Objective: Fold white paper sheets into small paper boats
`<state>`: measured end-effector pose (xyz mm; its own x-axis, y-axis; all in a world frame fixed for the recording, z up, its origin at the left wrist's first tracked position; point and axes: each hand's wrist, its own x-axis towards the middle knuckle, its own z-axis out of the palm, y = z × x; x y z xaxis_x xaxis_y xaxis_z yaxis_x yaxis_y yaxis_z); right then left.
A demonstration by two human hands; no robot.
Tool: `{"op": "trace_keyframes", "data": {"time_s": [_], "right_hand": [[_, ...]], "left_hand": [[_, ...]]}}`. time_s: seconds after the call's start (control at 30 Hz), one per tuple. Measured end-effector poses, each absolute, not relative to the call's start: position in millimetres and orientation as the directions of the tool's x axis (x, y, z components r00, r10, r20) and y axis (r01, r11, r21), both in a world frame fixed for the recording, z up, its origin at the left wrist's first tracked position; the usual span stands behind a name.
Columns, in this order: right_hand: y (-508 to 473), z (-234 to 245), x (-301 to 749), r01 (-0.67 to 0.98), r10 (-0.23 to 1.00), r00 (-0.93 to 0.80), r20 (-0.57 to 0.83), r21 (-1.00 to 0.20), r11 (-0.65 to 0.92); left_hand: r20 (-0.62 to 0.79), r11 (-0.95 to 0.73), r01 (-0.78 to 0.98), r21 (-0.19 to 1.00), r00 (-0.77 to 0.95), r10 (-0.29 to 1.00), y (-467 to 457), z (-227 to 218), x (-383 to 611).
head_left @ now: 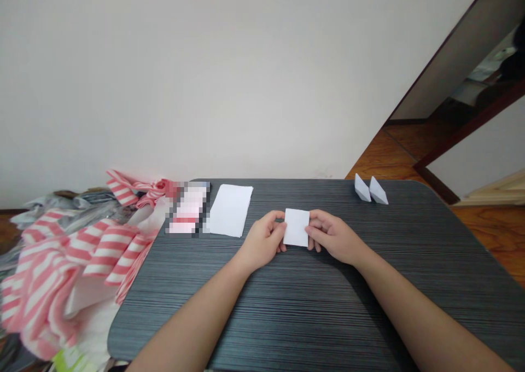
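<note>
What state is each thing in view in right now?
Left hand: gripping the small white paper's left edge
Right hand: gripping its right edge
Small white paper: held flat above the table
Dark table: bearing the paper
White paper stack: lying flat
Two folded paper boats: standing side by side
Pink-and-white striped bag: crumpled beside the table

Paper (296,227) edges hidden by hands (262,240) (334,238); pkg (187,209) pixelated; striped bag (53,273) cut off L.
</note>
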<state>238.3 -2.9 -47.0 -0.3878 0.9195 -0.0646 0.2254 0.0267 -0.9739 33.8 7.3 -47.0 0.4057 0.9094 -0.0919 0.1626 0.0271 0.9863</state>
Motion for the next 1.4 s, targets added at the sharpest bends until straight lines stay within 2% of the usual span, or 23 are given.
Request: {"op": "trace_keyframes", "data": {"time_s": [0.3,0.57,0.83,1.07,1.2,1.4], "right_hand": [[-3.5,-46.5,237.1,0.245,0.926,-0.370,-0.075,-0.969,0.019],[-3.8,-45.6,237.3,0.281,0.916,-0.395,-0.073,-0.959,0.045],[-7.2,-46.7,236.2,0.156,0.926,-0.375,0.044,-0.982,0.110],[-5.5,-44.5,238.0,0.319,0.904,-0.428,-0.008,-0.937,0.143],[-5.9,-47.1,237.9,0.314,0.902,-0.432,0.015,-0.935,0.166],[-4.9,-49.4,240.4,0.316,0.868,-0.488,0.091,-0.909,0.273]], "left_hand": [[-0.109,0.020,0.208,0.978,0.427,0.897,8.6,-46.9,32.8],[-0.104,0.038,0.153,0.987,0.448,0.888,8.4,-44.4,34.6],[-0.132,0.115,0.065,0.991,0.421,0.898,12.1,-50.1,33.7],[-0.113,0.084,0.081,0.993,0.485,0.867,10.4,-46.6,32.9],[-0.123,0.065,0.139,0.988,0.468,0.875,11.0,-49.8,31.9],[-0.127,0.087,0.112,0.990,0.425,0.896,12.9,-52.9,30.9]]}}
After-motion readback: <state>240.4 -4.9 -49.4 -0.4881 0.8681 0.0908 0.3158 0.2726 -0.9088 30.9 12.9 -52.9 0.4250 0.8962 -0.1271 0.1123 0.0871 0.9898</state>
